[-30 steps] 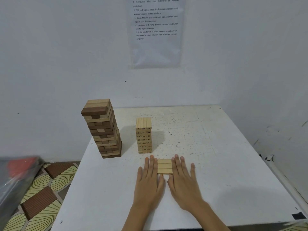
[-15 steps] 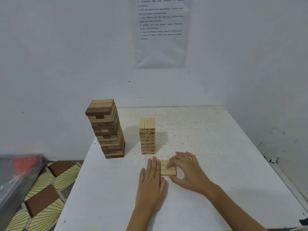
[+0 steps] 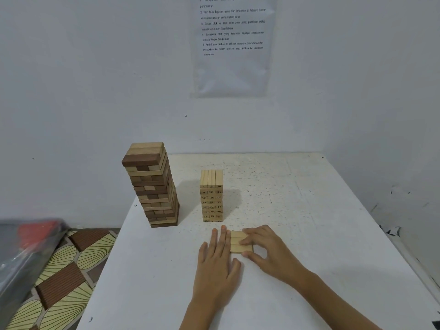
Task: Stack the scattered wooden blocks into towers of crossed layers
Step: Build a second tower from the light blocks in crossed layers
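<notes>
A flat row of three pale wooden blocks lies on the white table near the front. My left hand lies flat with straight fingers against the row's left side. My right hand curls over the row from the right, fingers on top and thumb at the near edge, pinching it. Behind stands a short pale tower of numbered blocks. To its left rises a taller tower of mixed brown and pale blocks in crossed layers.
White walls close the table at the back and right. A printed sheet hangs on the back wall. Left of the table are a patterned floor mat and a grey plastic-covered object.
A second ago both hands lay flat on either side of the block row. My right hand has since turned and curled over the row, gripping it. My left hand stays flat at the left side.
</notes>
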Demonstrator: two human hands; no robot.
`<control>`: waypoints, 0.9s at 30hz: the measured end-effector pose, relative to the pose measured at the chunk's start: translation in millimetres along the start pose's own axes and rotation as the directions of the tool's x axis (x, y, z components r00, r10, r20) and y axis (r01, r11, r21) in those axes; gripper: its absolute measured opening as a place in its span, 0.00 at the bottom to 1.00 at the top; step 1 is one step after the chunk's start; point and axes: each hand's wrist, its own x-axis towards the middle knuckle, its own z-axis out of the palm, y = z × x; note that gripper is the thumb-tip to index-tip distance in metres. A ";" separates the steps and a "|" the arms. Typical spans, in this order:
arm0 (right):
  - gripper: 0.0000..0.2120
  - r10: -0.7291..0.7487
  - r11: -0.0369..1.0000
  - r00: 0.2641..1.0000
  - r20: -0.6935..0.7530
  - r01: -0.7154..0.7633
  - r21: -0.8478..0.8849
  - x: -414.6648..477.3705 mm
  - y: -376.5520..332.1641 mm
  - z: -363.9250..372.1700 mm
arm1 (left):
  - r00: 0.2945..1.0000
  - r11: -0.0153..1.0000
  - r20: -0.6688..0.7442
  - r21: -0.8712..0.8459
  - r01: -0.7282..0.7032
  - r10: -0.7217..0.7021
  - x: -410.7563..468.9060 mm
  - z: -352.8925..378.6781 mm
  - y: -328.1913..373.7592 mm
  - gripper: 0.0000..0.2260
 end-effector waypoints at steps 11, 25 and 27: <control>0.14 0.007 1.000 0.999 0.032 -0.006 -0.016 3.9 -5.0 -1.2 | 1.000 1.000 0.014 -0.027 0.009 -0.008 -1.3 -4.7 3.0 0.31; 0.20 -0.030 0.988 0.992 -0.123 0.048 0.148 23.4 -51.8 -29.0 | 0.982 0.810 -0.125 -0.585 0.040 -0.139 -0.9 -24.3 13.0 0.31; 0.20 -0.073 0.986 0.989 -0.127 0.090 0.140 31.3 -65.0 -39.1 | 0.972 0.726 -0.181 -0.688 -0.016 -0.150 -5.5 -35.3 20.3 0.23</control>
